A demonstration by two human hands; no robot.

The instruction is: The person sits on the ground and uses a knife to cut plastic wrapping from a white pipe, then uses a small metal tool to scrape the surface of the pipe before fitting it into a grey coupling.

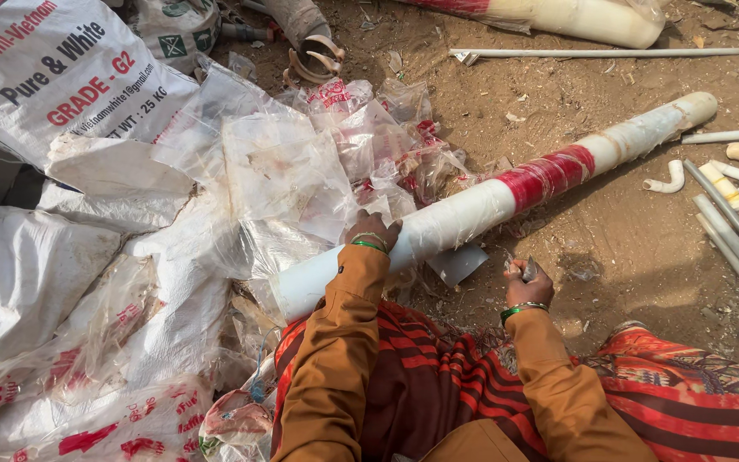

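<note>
Bare dirt ground (609, 248) carries a long white pipe (464, 214) with red tape, lying slantwise. Left hand (372, 233) rests on it, fingers curled over its top. Right hand (527, 285), just beside it, pinches a small grey blade (529, 269). Crumpled plastic wrap (292, 171) lies beyond.

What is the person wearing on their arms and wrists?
Both arms are covered by long, loose orange-brown sleeves that reach the wrists. The left hand has green and gold bangles at the wrist. The right hand wears green and silvery bangles. No gloves on either hand.
</note>
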